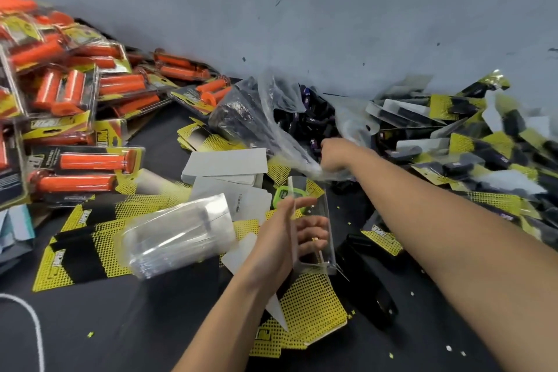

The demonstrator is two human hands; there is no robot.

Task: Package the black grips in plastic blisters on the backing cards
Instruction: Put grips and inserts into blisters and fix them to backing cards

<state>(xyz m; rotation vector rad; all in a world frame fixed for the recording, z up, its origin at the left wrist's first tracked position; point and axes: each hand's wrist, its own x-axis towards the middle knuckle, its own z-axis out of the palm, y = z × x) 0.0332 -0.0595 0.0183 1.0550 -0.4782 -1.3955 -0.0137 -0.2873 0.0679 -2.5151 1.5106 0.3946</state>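
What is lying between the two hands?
In the head view, a small green object and a yellow backing card lie between the left hand, which holds a clear blister, and the right hand.

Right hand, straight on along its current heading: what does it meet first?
Most likely the loose black grips in the mouth of the clear plastic bag: the right hand points away and left into that pile. Its fingers are hidden, so it may already be touching a grip or the bag.
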